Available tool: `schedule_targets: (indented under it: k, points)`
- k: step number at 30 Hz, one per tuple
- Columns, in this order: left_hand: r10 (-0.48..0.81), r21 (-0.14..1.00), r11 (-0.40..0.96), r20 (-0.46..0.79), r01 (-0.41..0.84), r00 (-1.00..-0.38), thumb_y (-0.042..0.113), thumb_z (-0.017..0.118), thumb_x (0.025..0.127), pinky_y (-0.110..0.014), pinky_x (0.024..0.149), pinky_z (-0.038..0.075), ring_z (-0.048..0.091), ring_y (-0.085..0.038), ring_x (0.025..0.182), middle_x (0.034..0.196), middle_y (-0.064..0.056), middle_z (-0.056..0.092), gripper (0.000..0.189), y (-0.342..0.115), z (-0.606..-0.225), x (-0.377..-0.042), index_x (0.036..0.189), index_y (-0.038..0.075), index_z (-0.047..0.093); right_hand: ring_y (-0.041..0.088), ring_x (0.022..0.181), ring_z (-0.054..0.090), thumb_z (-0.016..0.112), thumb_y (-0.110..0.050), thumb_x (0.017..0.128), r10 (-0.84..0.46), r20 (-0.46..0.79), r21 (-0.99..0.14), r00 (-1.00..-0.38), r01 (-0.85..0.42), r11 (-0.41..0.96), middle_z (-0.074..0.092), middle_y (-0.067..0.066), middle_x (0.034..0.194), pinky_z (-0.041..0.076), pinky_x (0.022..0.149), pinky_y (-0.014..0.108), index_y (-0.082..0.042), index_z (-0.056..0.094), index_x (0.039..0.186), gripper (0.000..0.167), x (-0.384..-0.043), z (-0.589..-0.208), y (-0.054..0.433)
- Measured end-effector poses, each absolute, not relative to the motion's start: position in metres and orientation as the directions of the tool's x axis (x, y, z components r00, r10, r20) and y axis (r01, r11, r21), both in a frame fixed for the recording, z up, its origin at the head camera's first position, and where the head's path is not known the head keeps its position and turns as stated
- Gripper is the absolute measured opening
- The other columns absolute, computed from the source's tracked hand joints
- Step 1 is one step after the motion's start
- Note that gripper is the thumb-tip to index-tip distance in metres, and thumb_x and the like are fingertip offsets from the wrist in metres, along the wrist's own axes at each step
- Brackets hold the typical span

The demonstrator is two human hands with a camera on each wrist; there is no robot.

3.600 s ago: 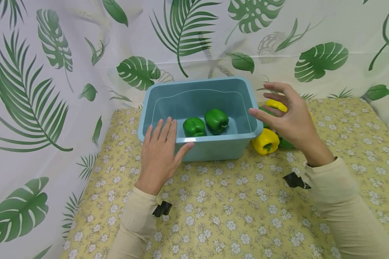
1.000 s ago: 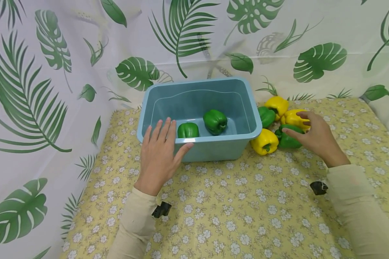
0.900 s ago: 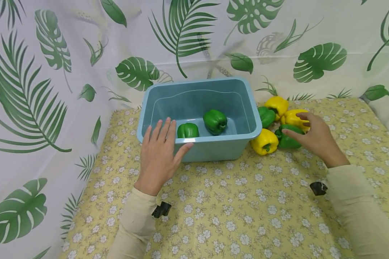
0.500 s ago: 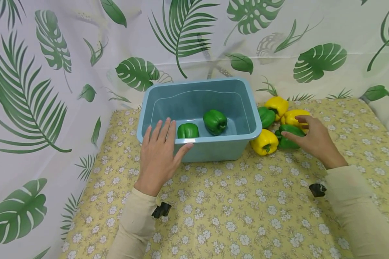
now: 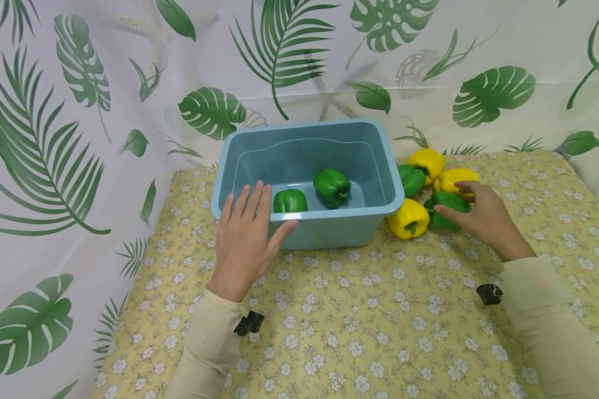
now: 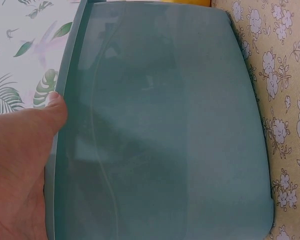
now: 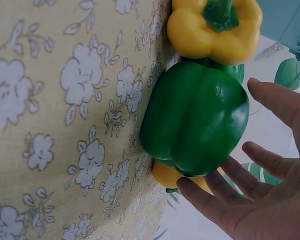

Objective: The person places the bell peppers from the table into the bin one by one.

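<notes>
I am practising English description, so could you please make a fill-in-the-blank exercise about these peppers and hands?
Inside the rectangular light-blue plastic bin, ____ glossy green bell peppers are visible.
Outside it, the glossy yellow bell peppers number ____.
The bare hand touching the bin is the person's ____ one.
In the right wrist view, the central glossy bell pepper is coloured ____.

Missing words: two; three; left; green.
</notes>
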State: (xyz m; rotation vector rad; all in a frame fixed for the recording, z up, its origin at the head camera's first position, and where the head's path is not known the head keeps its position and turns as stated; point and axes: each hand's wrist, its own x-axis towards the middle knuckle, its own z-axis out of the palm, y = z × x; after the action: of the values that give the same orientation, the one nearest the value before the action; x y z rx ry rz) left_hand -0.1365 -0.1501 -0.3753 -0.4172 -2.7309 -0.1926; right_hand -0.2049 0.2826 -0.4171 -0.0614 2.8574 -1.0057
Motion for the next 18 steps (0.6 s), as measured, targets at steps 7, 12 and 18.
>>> schedule_targets:
  k: [7, 12, 18]
  points:
    - [0.257, 0.087, 0.947, 0.367, 0.308, -0.894, 0.059, 0.052, 0.100, -0.051, 0.124, 0.017, 0.034, -0.034, 0.148, 0.157, -0.017, 0.041, 0.080, -0.1496, -0.3749, -0.1363, 0.156, 0.003, 0.039, 0.059, 0.130, 0.038, 0.066, -0.048, 0.097, -0.082, -0.087, -0.619, -0.993, -0.010, 0.785, 0.034, 0.041, 0.147, 0.040, 0.098, 0.072, 0.014, 0.030, 0.151, 0.090, -0.2036, -0.4178, 0.2844]
    - [0.261, 0.081, 0.946, 0.378, 0.313, -0.888, 0.060, 0.053, 0.099, -0.052, 0.123, 0.019, 0.034, -0.034, 0.148, 0.157, -0.017, 0.041, 0.081, -0.1504, -0.3759, -0.1364, 0.155, 0.003, 0.040, 0.057, 0.128, 0.040, 0.067, -0.048, 0.096, -0.084, -0.086, -0.611, -0.993, -0.014, 0.791, 0.037, 0.040, 0.145, 0.040, 0.097, 0.071, 0.013, 0.034, 0.150, 0.087, -0.2042, -0.4200, 0.2854]
    - [0.266, 0.079, 0.944, 0.389, 0.320, -0.882, 0.061, 0.053, 0.099, -0.052, 0.123, 0.021, 0.034, -0.034, 0.148, 0.157, -0.017, 0.042, 0.082, -0.1503, -0.3755, -0.1364, 0.155, 0.002, 0.040, 0.057, 0.127, 0.040, 0.065, -0.047, 0.098, -0.109, -0.094, -0.602, -0.990, -0.031, 0.798, 0.038, 0.041, 0.143, 0.039, 0.097, 0.071, 0.015, 0.038, 0.147, 0.083, -0.2045, -0.4192, 0.2867]
